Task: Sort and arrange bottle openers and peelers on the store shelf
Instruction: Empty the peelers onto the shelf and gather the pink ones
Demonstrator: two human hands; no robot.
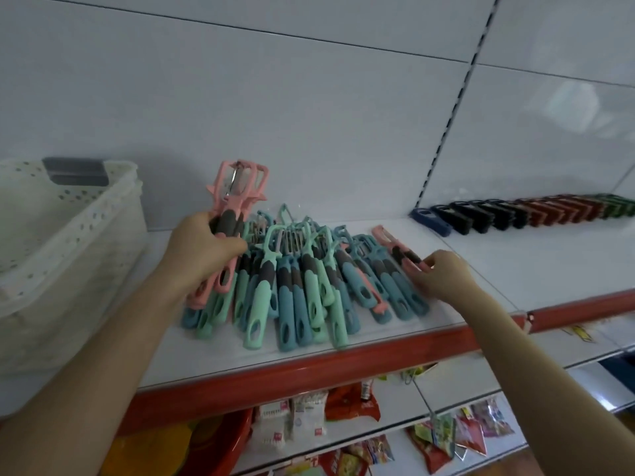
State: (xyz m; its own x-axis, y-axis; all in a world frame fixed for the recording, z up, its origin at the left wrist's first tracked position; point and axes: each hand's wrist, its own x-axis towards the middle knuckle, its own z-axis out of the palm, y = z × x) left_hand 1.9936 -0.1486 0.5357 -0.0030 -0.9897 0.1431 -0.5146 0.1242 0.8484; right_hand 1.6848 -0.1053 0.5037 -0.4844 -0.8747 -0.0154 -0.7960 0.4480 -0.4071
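A heap of mint and blue peelers lies on the white shelf, handles toward me. My left hand grips a bunch of pink peelers by their grey handles, blades up, above the heap's left side. My right hand pinches the handle end of a single pink peeler lying at the heap's right edge. A row of bottle openers, blue, black, red and green, stands along the back right of the shelf.
Stacked white perforated baskets stand at the shelf's left end. The shelf has a red front strip. Below it, lower shelves hold packets of goods and a red bowl.
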